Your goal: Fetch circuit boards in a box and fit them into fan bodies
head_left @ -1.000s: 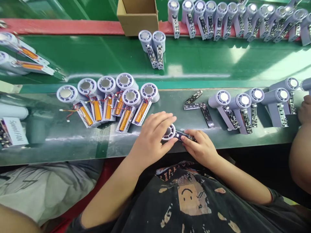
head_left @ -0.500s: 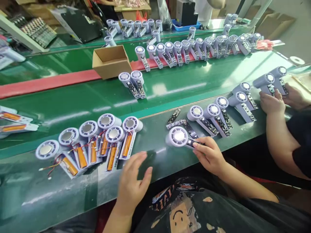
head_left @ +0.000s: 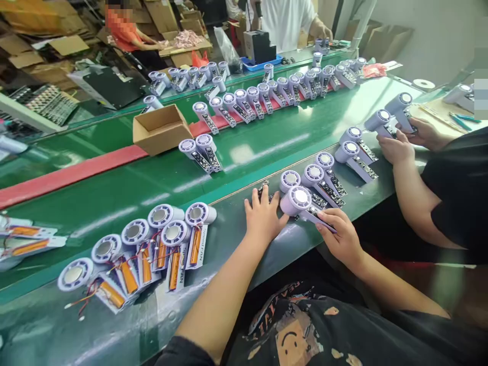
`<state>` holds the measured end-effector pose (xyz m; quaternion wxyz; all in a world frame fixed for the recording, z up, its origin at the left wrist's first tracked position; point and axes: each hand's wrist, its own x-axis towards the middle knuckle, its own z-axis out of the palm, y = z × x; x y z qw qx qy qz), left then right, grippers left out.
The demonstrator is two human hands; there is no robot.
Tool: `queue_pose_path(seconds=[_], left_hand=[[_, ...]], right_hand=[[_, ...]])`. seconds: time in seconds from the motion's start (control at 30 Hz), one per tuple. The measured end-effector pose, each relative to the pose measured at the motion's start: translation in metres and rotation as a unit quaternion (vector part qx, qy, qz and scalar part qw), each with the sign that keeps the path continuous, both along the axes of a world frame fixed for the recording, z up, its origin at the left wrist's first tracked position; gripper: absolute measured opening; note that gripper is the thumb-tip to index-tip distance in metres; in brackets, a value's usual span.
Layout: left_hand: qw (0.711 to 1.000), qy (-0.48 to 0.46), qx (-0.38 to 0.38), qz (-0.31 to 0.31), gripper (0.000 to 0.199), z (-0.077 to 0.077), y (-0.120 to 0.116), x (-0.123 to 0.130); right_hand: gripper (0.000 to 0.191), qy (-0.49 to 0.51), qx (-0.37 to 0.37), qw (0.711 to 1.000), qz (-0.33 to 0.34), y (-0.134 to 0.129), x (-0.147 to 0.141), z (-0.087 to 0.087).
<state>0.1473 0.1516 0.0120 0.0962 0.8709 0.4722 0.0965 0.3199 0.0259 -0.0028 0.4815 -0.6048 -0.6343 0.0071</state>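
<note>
My right hand (head_left: 341, 236) grips a lavender handheld fan (head_left: 296, 201) by the end of its opened handle, its round head pointing left. Beside it my left hand (head_left: 264, 216) reaches forward with fingers spread, over some small black circuit boards (head_left: 263, 187); the palm mostly covers them, and whether the fingertips touch a board is hard to see. Just behind the held fan stand more fans with bare circuit boards in their handles, such as this fan (head_left: 314, 174). To the left lies a group of fans with orange batteries (head_left: 127, 277) and loose wires.
An open cardboard box (head_left: 162, 133) stands on the green conveyor belt (head_left: 125, 198), near a pair of fans (head_left: 204, 147). A long row of fans (head_left: 263, 99) lines the red strip. At right a co-worker's hands (head_left: 398, 147) hold fans. Pliers (head_left: 463, 121) lie beyond.
My left hand has moved right and forward from the bench edge to the circuit boards. The view has shifted, and people across the belt now show. My right hand keeps holding the fan.
</note>
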Motion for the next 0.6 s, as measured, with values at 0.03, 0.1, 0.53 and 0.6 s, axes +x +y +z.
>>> queue_pose_path(seconds=[0.03,0.1,0.53,0.6], left_hand=[[1.000,-0.005,0.004,0.004,0.057,-0.002,-0.002,-0.005],[1.000,-0.020,0.014,0.012,0.053,-0.005,-0.011,-0.020],[0.999,-0.022,0.032,0.015,0.073,-0.027,-0.075,-0.117],[0.999,-0.012,0.035,0.015,0.073,-0.025,-0.076,-0.110]], right_hand=[[0.023,-0.007,-0.006,1.000,-0.002,-0.001,-0.001,-0.002],[0.022,-0.024,-0.021,0.999,0.003,0.001,-0.004,-0.005],[0.022,-0.138,-0.055,0.989,0.022,0.035,-0.029,-0.020],[0.023,-0.157,-0.065,0.985,0.000,0.035,-0.028,-0.019]])
